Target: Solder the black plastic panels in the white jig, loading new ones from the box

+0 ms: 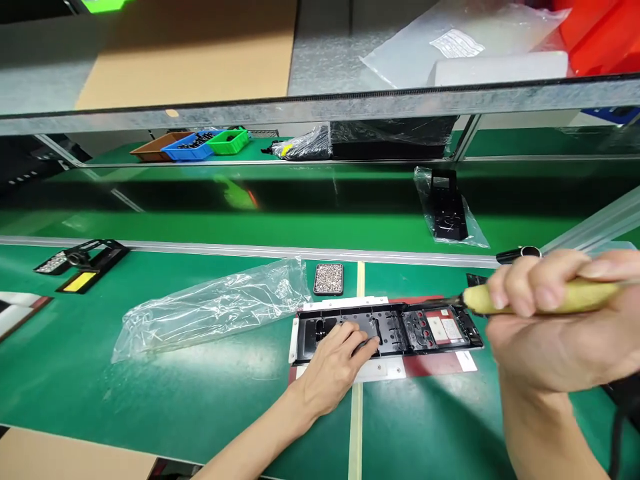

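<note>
Left hand (336,363) pressed flat, fingers spread, on the long black plastic panel (385,331), holding down its left half. Panel lying lengthwise on a white and red fixture plate (435,365) on the green bench mat (150,400), directly ahead of the left hand and just below and left of the right. Right hand (555,320) raised close to the camera, fingers wrapped tight around the yellow handle of a tool (540,298); dark tip pointing left toward the panel's right end, contact there too small to tell. Hands well apart, each busy with its own thing.

Just beyond the left hand's fingertips, a small black tray (329,278) filled with tiny silvery pieces, probably screws. Left of that hand, a crumpled clear plastic bag (215,307), apparently empty. Far to the left, black holders (83,262), one with a yellow pad. Beyond the right hand, another clear bag (447,207) containing a black part. Well beyond both hands, on the far bench, brown (155,147), blue (193,147) and green (230,141) bins side by side; dark items in the blue one, contents of the others unclear. On the shelf overhead, a clear bag with a label (450,43).
</note>
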The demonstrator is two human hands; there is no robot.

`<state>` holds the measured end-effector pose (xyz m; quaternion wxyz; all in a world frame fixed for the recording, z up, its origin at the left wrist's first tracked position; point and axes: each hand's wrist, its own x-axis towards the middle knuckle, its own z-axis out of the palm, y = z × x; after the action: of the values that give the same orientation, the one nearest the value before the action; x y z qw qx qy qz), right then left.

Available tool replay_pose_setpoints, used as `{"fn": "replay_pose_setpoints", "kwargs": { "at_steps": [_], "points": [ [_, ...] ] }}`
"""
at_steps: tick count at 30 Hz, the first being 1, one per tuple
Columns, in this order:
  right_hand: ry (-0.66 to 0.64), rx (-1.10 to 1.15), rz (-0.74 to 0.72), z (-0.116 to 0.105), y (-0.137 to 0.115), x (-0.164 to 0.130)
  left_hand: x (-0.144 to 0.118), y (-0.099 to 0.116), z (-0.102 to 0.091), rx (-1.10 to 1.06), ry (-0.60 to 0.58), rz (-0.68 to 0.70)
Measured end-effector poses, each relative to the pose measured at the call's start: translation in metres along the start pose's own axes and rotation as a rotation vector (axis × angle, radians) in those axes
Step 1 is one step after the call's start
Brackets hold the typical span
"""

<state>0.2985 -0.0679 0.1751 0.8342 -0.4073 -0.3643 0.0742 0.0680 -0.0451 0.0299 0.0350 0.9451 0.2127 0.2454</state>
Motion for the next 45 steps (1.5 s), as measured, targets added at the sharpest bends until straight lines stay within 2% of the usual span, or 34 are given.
{"fn": "replay_pose_setpoints", "kwargs": {
  "at_steps": [3,6,11,16,23,38,42,45],
  "points": [
    [-0.181,0.178,0.121,0.021,0.001,-0.022,-0.004,-0.002,-0.01,0.007,0.14,-0.051],
    [-0.361,0.241,0.309,0.028,0.009,-0.039,-0.014,-0.008,-0.019,-0.005,0.289,-0.114],
    [-0.453,0.217,0.42,0.032,0.023,-0.059,-0.036,-0.021,-0.019,-0.023,0.442,-0.261],
    [-0.465,0.203,0.463,0.031,0.032,-0.069,-0.046,-0.026,-0.013,-0.038,0.57,-0.311],
    [-0.448,0.186,0.469,0.029,0.036,-0.073,-0.048,-0.03,-0.012,-0.066,0.624,-0.331],
    [-0.477,0.139,0.448,0.031,0.038,-0.077,-0.049,-0.03,-0.009,-0.074,0.626,-0.329],
    [-0.474,0.12,0.474,0.03,0.039,-0.08,-0.047,-0.031,-0.014,-0.094,0.644,-0.344],
    [-0.454,0.086,0.516,0.029,0.042,-0.082,-0.038,-0.04,-0.024,-0.137,0.614,-0.353]
  ]
}}
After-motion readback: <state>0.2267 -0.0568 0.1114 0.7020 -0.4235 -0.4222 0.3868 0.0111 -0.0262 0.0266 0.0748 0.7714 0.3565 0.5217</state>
